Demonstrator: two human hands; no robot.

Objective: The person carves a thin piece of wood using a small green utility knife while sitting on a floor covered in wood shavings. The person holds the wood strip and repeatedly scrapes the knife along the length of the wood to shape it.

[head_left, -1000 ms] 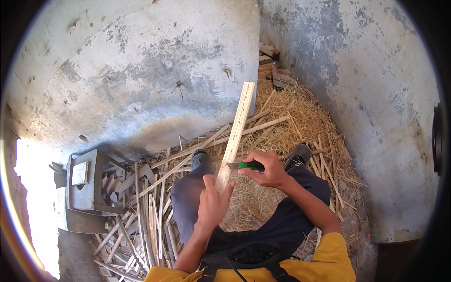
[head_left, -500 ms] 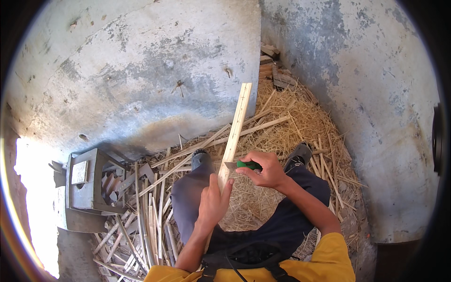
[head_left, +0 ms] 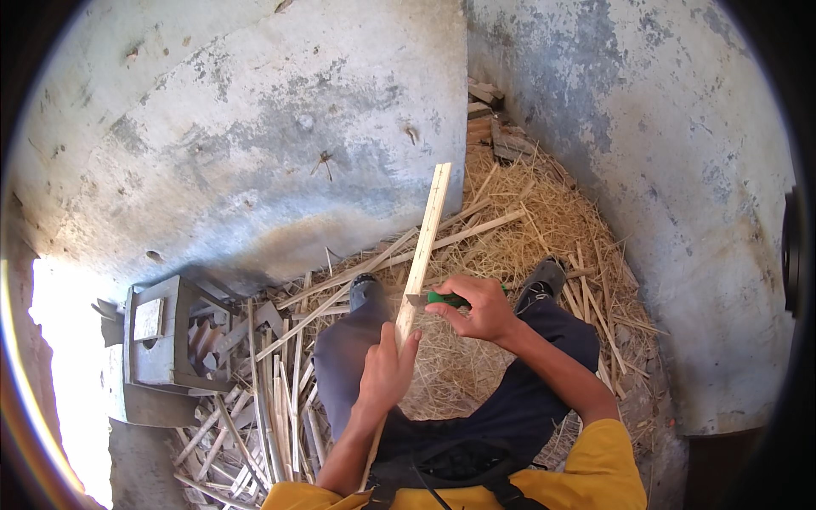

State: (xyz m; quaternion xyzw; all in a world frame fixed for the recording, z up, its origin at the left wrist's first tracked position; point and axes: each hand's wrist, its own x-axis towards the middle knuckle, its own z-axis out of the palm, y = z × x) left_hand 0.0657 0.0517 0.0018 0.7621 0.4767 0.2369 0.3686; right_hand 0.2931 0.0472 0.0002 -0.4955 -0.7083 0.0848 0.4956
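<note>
My left hand (head_left: 387, 374) is closed round the lower part of a long, pale wooden strip (head_left: 429, 225), its thumb along the right edge. From there the strip slants up and away, slightly to the right, with small dark marks along its face. A knife with a green handle (head_left: 446, 298) and a short, flat metal blade (head_left: 416, 299) is gripped in my right hand (head_left: 480, 308). Its blade lies across the strip, just above my left fingers. Below my left hand, part of the strip is hidden by my wrist and forearm.
Straw and shavings (head_left: 527, 212) cover the floor around my feet. Many loose sticks (head_left: 280, 399) lie in a heap at the left, beside a grey box-like frame (head_left: 157, 340) holding scraps. A weathered panel (head_left: 297, 110) stands ahead, and a grey wall (head_left: 680, 212) rises on the right.
The strip's far end sits slightly lower and nearer to me. Both hands keep their grips, the blade still against the strip; the whole view has shifted a little.
</note>
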